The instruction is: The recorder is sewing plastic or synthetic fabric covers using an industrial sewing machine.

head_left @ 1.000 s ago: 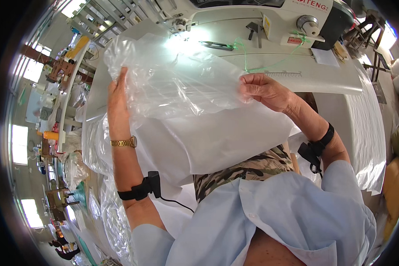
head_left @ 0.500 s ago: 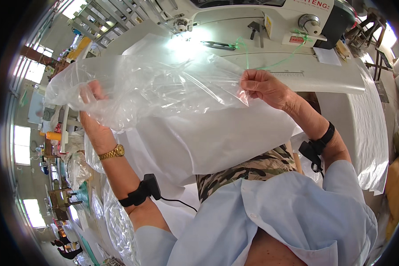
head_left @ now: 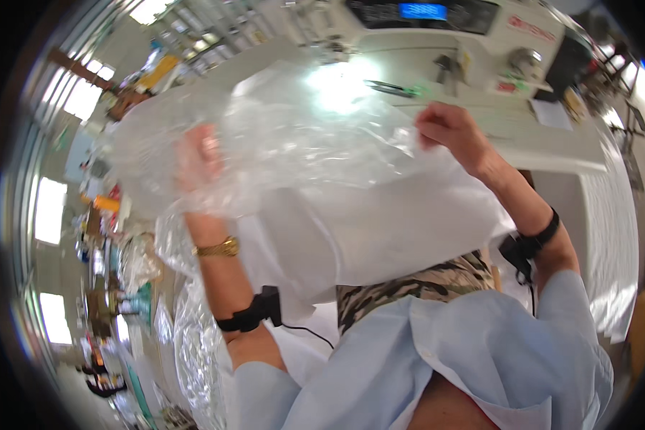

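Note:
A crumpled clear plastic sheet spreads in front of the lit needle area of a white sewing machine. My left hand shows through the sheet near its left end, its fingers smeared by motion. At the sheet's right edge is my right hand, fingers curled and pressed together, with the plastic reaching the fingertips; blur softens this spot. White sheet material hangs below the plastic, over my lap.
Dark snips with a green end lie on the machine bed, right of the light. Behind them are a small black tool and a white paper. More white sheeting drapes at the right; crinkled clear plastic lies lower left.
The whole view has shifted, so the scene sits further right and lower. My hands have come closer together, and the plastic sheet between them is slacker. The machine's display now shows lit blue.

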{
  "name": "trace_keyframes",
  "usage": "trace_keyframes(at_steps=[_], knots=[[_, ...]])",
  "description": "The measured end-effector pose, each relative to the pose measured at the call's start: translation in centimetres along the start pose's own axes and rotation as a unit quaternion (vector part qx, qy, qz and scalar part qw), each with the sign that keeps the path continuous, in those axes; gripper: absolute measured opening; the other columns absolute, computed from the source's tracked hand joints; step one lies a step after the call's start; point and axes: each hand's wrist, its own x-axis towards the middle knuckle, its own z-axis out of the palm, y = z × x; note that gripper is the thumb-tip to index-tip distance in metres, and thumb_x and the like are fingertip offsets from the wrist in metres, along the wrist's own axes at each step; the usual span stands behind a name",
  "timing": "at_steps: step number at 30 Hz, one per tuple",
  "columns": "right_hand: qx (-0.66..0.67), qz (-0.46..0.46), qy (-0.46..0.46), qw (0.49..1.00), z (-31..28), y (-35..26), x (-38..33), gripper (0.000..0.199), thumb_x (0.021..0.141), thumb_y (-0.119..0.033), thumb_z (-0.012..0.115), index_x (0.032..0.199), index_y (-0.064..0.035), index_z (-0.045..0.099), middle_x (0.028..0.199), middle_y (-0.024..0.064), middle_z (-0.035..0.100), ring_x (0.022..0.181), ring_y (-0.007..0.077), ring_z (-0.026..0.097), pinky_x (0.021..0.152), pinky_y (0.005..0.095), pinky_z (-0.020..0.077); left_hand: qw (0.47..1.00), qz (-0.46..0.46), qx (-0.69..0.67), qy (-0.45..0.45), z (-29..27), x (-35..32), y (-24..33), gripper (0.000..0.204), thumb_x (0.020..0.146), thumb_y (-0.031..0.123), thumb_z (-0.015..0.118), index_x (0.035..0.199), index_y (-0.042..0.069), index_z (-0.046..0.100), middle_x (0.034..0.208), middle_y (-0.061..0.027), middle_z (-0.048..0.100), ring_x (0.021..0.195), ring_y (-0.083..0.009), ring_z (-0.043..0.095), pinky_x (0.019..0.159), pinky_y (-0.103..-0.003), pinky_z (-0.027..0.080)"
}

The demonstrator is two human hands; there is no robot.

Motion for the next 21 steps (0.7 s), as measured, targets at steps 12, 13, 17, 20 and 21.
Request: trace_keyframes(at_steps=[12,13,17,20,21], knots=[[0.103,0.031,-0.062,0.992,-0.6,-0.6,0.0,0.014,0.094,-0.015,0.056,0.085,-0.0047,0.057,0.073,0.0012,0.056,0.061,0.0061,0.049,0.055,0.0212,0.0393,0.782,-0.035,-0.621,-0.019,0.6,4.2,-6.2,0.055,0.100,0.040,0.042,0.133,-0.004,0.042,0.132,-0.0167,0.050,0.120,-0.0270,0.049,0.099,-0.038,0.045],[0.107,0.032,-0.065,0.992,-0.4,-0.6,0.0,0.014,0.094,-0.015,0.056,0.084,-0.0052,0.056,0.072,0.0011,0.055,0.060,0.0062,0.048,0.053,0.0213,0.0379,0.864,-0.020,-0.498,-0.072,0.0,4.8,-6.6,0.054,0.097,0.035,0.048,0.136,-0.002,0.039,0.136,-0.0168,0.045,0.118,-0.0286,0.050,0.099,-0.040,0.045],[0.151,0.065,-0.102,0.981,1.3,-0.6,0.4,0.015,0.096,-0.023,0.056,0.088,-0.0093,0.055,0.074,-0.0060,0.048,0.067,0.0029,0.045,0.061,0.0179,0.0393,0.769,-0.136,-0.624,-0.003,-2.3,6.6,-9.5,0.046,0.100,0.026,0.041,0.131,-0.008,0.043,0.130,-0.0223,0.050,0.117,-0.0284,0.051,0.101,-0.041,0.043],[0.188,0.072,-0.070,0.977,0.1,-0.6,-0.1,0.015,0.096,-0.022,0.054,0.089,-0.0086,0.054,0.073,-0.0030,0.054,0.064,0.0049,0.052,0.060,0.0195,0.0443,0.764,-0.105,-0.635,-0.039,-0.2,4.0,-2.3,0.040,0.092,0.018,0.052,0.125,-0.004,0.047,0.123,-0.0173,0.054,0.107,-0.0281,0.056,0.093,-0.038,0.047],[0.188,0.071,-0.071,0.977,0.3,-1.2,-0.3,0.015,0.096,-0.022,0.054,0.089,-0.0086,0.054,0.073,-0.0030,0.054,0.064,0.0049,0.052,0.060,0.0195,0.0443,0.765,-0.104,-0.635,-0.038,-0.9,3.7,-1.1,0.040,0.092,0.018,0.052,0.125,-0.004,0.047,0.123,-0.0173,0.054,0.107,-0.0281,0.056,0.093,-0.038,0.047]])
